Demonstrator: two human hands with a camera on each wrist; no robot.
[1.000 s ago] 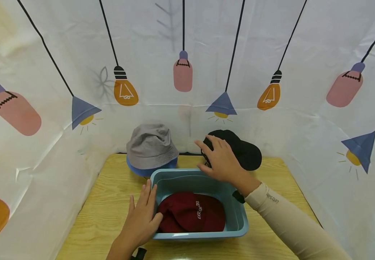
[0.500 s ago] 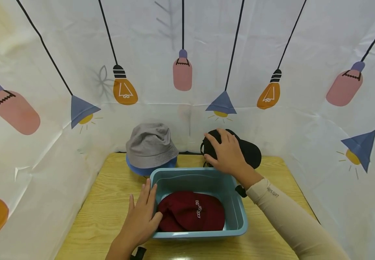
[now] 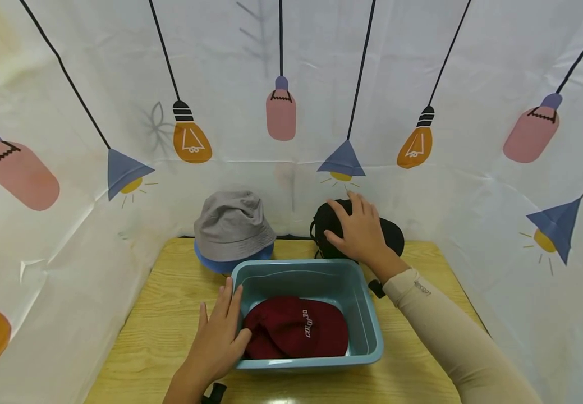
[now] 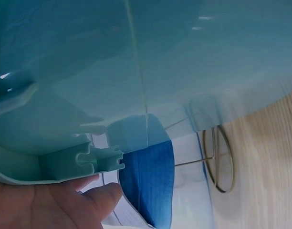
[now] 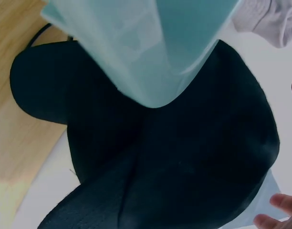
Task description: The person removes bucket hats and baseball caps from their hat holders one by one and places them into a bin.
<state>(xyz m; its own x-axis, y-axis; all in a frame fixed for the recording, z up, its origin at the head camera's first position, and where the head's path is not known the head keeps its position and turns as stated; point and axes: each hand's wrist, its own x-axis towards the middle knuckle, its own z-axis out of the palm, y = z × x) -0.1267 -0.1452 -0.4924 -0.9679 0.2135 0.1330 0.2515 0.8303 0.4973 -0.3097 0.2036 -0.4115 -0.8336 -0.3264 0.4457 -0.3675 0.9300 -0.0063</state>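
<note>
My left hand (image 3: 215,342) lies with straight fingers along the left rim of a light blue plastic bin (image 3: 378,336). In the left wrist view its thumb (image 4: 105,195) is beside the bin's rim. Inside the bin lies a maroon baseball cap (image 3: 321,331) with white lettering. My right hand (image 3: 362,233) is spread over a black baseball cap (image 3: 392,235) behind the bin, partly covering it. The right wrist view has the fingertips (image 5: 282,202) beside the black cap's crown (image 5: 198,157), apart from it. Two brim-like parts show there.
At the back left, a grey bucket hat (image 3: 230,224) sits on top of a blue hat (image 3: 220,265). A wire stand (image 4: 229,162) shows beside blue fabric (image 4: 155,186). The wooden table (image 3: 155,320) ends at a white printed curtain (image 3: 291,191).
My right hand has moved away from the bin, up and slightly right, farther over the black cap. The left hand has stayed on the bin's rim.
</note>
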